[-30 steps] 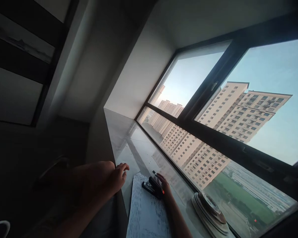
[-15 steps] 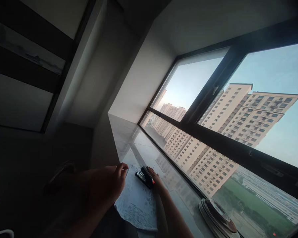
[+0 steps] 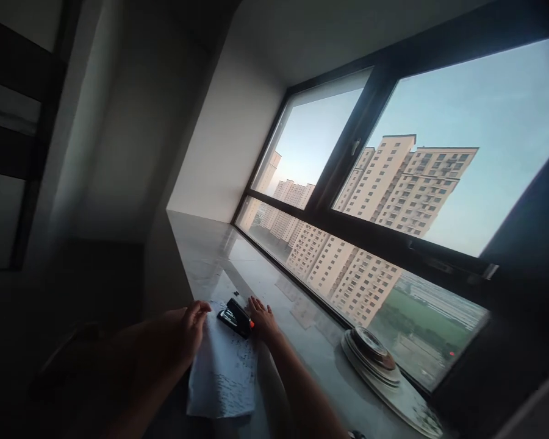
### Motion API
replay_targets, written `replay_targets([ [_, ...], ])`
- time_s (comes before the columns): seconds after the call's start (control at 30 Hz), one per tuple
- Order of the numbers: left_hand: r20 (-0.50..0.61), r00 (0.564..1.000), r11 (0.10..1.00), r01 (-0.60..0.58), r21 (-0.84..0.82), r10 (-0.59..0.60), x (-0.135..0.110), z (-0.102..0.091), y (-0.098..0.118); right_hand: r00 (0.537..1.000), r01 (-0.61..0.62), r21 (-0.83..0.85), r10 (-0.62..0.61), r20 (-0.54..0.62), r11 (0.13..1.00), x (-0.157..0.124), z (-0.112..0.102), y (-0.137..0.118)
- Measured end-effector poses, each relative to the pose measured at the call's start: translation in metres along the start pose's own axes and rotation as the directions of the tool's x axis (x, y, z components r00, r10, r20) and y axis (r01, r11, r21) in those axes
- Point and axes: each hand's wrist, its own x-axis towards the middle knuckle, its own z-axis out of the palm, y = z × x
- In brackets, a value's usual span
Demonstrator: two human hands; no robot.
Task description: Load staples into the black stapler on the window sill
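A black stapler [image 3: 236, 319] with an orange piece at its rear end rests on the upper part of handwritten paper [image 3: 222, 378], its top arm tilted up from the base. My left hand [image 3: 196, 320] is at the paper's upper left edge, its fingers closed on that edge. Flat on the sill, fingers spread, my right hand [image 3: 263, 318] lies just right of the stapler and holds nothing. Small dark bits [image 3: 236, 294] lie on the sill just beyond the stapler; their kind is too small to make out.
The paper and stapler are on a glossy stone windowsill [image 3: 201, 244]. Along its right side runs a dark-framed window [image 3: 320, 213], with tall buildings outside. A stack of round plate-like discs [image 3: 370, 360] stands near the glass at right. A wall [image 3: 210, 152] closes the sill's far end.
My right hand has come away from the stapler's side and slid forward onto the sill. The small dark bits now lie gathered near its fingertips. My view has turned to the right.
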Motion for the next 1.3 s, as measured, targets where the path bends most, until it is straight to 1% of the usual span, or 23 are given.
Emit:
replay_targets([
  [0.03, 0.025, 1.0, 1.0, -0.01, 0.01, 0.01, 0.0, 0.0, -0.002, 1.0, -0.008, -0.016, 0.008, 0.0, 1.0, -0.007, 0.0, 0.006],
  [0.1, 0.118, 0.992, 0.999, -0.045, 0.024, 0.042, 0.0, 0.001, -0.003, 0.999, -0.032, -0.027, 0.032, 0.0, 0.999, -0.02, 0.001, 0.018],
  [0.17, 0.226, 0.97, 0.995, -0.094, 0.025, 0.086, -0.002, 0.002, 0.0, 0.996, -0.084, -0.007, 0.084, -0.017, 0.996, -0.033, 0.002, 0.028],
  [0.27, 0.403, 0.905, 0.984, -0.172, 0.049, 0.138, -0.006, 0.009, 0.003, 0.972, -0.202, 0.081, 0.21, -0.101, 0.976, -0.045, 0.004, 0.036],
  [0.33, 0.507, 0.848, 0.975, -0.214, 0.065, 0.152, -0.01, 0.015, 0.001, 0.948, -0.242, 0.14, 0.265, -0.174, 0.96, -0.048, 0.004, 0.037],
  [0.43, 0.605, 0.779, 0.946, -0.299, 0.125, 0.166, -0.017, 0.021, -0.004, 0.917, -0.265, 0.192, 0.309, -0.253, 0.945, -0.05, 0.004, 0.034],
  [0.5, 0.658, 0.74, 0.911, -0.357, 0.205, 0.142, -0.02, 0.022, -0.004, 0.908, -0.277, 0.224, 0.331, -0.259, 0.935, -0.049, 0.003, 0.033],
  [0.53, 0.674, 0.729, 0.895, -0.376, 0.242, 0.124, -0.021, 0.022, -0.003, 0.904, -0.274, 0.251, 0.337, -0.263, 0.929, -0.049, 0.002, 0.033],
  [0.6, 0.681, 0.725, 0.871, -0.397, 0.289, 0.104, -0.022, 0.023, 0.001, 0.886, -0.226, 0.35, 0.341, -0.315, 0.909, -0.049, 0.0, 0.034],
  [0.63, 0.681, 0.725, 0.859, -0.409, 0.308, 0.101, -0.022, 0.025, 0.004, 0.869, -0.172, 0.42, 0.338, -0.361, 0.891, -0.05, -0.002, 0.034],
  [0.67, 0.679, 0.728, 0.843, -0.421, 0.335, 0.094, -0.021, 0.027, 0.006, 0.851, -0.093, 0.494, 0.327, -0.411, 0.864, -0.051, -0.005, 0.035],
  [0.7, 0.671, 0.737, 0.823, -0.427, 0.375, 0.077, -0.02, 0.031, 0.008, 0.844, 0.008, 0.563, 0.296, -0.447, 0.826, -0.053, -0.007, 0.035],
  [0.73, 0.66, 0.75, 0.798, -0.429, 0.423, 0.053, -0.018, 0.036, 0.009, 0.854, 0.116, 0.624, 0.243, -0.46, 0.772, -0.055, -0.01, 0.035],
  [0.77, 0.643, 0.765, 0.771, -0.425, 0.475, 0.027, -0.016, 0.042, 0.009, 0.878, 0.217, 0.676, 0.162, -0.45, 0.705, -0.058, -0.012, 0.035],
  [0.8, 0.623, 0.782, 0.742, -0.42, 0.522, 0.004, -0.014, 0.049, 0.009, 0.903, 0.297, 0.717, 0.059, -0.426, 0.631, -0.06, -0.014, 0.034],
  [0.83, 0.602, 0.799, 0.716, -0.413, 0.563, -0.012, -0.011, 0.055, 0.008, 0.918, 0.349, 0.747, -0.045, -0.395, 0.566, -0.063, -0.016, 0.032],
  [0.87, 0.581, 0.813, 0.693, -0.407, 0.596, -0.022, -0.009, 0.061, 0.007, 0.923, 0.375, 0.766, -0.132, -0.361, 0.522, -0.065, -0.017, 0.03],
  [0.9, 0.566, 0.824, 0.675, -0.402, 0.619, -0.028, -0.008, 0.065, 0.007, 0.923, 0.383, 0.777, -0.192, -0.332, 0.5, -0.066, -0.018, 0.028],
  [0.93, 0.555, 0.831, 0.662, -0.397, 0.635, -0.033, -0.006, 0.069, 0.006, 0.923, 0.384, 0.781, -0.223, -0.314, 0.493, -0.067, -0.018, 0.026],
  [1.0, 0.544, 0.838, 0.66, -0.385, 0.645, -0.042, -0.006, 0.071, 0.007, 0.927, 0.374, 0.789, -0.236, -0.293, 0.488, -0.068, -0.019, 0.023],
  [1.13, 0.547, 0.837, 0.704, -0.392, 0.592, 0.006, -0.008, 0.067, 0.006, 0.924, 0.372, 0.814, -0.256, -0.283, 0.445, -0.07, -0.024, 0.024],
  [1.23, 0.525, 0.849, 0.755, -0.382, 0.533, 0.058, -0.008, 0.064, 0.001, 0.922, 0.377, 0.804, -0.266, -0.28, 0.46, -0.073, -0.03, 0.024],
  [1.3, 0.53, 0.844, 0.796, -0.377, 0.473, 0.084, -0.008, 0.063, -0.003, 0.926, 0.366, 0.809, -0.268, -0.267, 0.46, -0.075, -0.03, 0.024],
])
